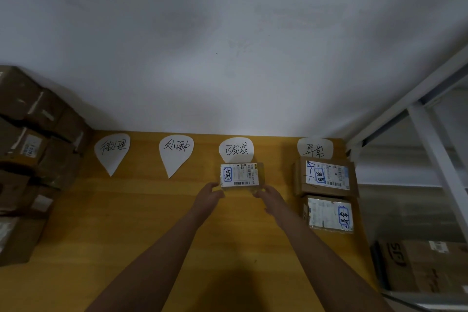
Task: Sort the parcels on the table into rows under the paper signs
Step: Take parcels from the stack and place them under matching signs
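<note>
fingers (217,187) of the left hand (209,195) and right hand (269,195) curl round the near corners of the small parcel (240,175), on the table (126,210) just under the third paper sign (236,149). it looks like a light, stiff carton, best held by its side edges.

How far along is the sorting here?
Done: a big parcel and a flat parcel lie under the rightmost sign. In hand: the left hand and right hand hold a small parcel below the third sign. Left: the first sign and second sign have nothing under them; stacked boxes wait at left.
</note>
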